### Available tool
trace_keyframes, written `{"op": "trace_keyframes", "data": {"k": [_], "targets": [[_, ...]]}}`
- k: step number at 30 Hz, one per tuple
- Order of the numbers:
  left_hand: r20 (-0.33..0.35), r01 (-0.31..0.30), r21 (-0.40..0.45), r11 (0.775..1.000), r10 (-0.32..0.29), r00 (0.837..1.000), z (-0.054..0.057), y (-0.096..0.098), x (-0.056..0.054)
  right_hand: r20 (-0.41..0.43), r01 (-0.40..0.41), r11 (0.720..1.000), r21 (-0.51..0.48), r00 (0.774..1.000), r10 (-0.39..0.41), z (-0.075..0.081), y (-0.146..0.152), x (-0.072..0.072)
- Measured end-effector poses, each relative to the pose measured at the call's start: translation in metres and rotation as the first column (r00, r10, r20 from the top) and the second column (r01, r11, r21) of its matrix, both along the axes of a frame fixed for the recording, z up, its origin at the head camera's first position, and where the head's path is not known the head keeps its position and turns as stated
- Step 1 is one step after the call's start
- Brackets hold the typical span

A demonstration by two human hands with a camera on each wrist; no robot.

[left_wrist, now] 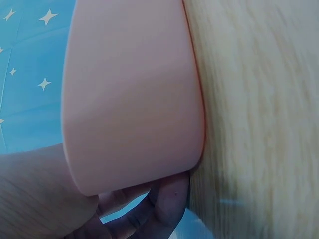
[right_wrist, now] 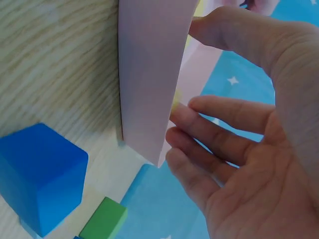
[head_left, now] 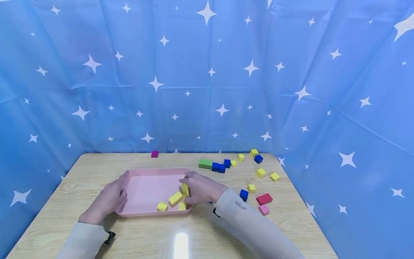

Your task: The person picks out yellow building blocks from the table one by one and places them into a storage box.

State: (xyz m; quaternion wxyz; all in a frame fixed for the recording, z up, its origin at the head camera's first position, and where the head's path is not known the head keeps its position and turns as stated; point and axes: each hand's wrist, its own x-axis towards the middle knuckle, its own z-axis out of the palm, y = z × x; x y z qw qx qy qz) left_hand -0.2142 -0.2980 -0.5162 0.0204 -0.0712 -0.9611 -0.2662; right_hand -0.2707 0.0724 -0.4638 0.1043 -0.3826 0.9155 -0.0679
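Observation:
A shallow pink tray (head_left: 152, 187) lies on the table, with several yellow blocks toward its near right corner. My left hand (head_left: 111, 196) grips the tray's left end; in the left wrist view the fingers (left_wrist: 169, 204) curl past the edge of its pink wall (left_wrist: 134, 99). Over the right end is my right hand (head_left: 202, 187), a long yellow block (head_left: 185, 190) standing on end between thumb and fingers. The right wrist view has the thumb (right_wrist: 214, 30) and fingertips just over the tray's rim, the block mostly hidden behind the wall.
Right of the tray are scattered blue blocks (head_left: 244, 195), yellow cubes (head_left: 261, 172), a red block (head_left: 264, 199) and a pink block (head_left: 263, 209). A green block (head_left: 205, 164) lies farther back, a magenta cube (head_left: 155, 154) at the back edge. Starry blue curtains (head_left: 207, 72) surround the table.

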Motion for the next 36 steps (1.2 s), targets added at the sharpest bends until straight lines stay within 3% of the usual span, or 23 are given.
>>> {"op": "trace_keyframes", "data": {"k": [9, 21, 26, 36], "targets": [[0.065, -0.009, 0.003, 1.0, 0.009, 0.998, 0.004, 0.0, -0.002, -0.021, 0.024, 0.999, -0.048, 0.999, -0.025, 0.0, 0.011, 0.0], [0.012, 0.008, -0.016, 1.0, -0.008, 1.0, 0.001, 0.0, -0.001, -0.054, 0.189, 0.974, -0.127, 0.979, -0.197, 0.003, 0.056, -0.009], [-0.001, -0.003, -0.011, 1.0, 0.003, 1.0, 0.002, 0.0, -0.001, -0.043, 0.288, 0.944, -0.161, 0.954, -0.298, 0.002, 0.087, -0.012], [-0.012, 0.003, -0.007, 1.0, -0.003, 1.0, 0.0, 0.001, -0.001, -0.052, 0.464, 0.867, -0.183, 0.876, -0.48, -0.002, 0.157, -0.017]]}}
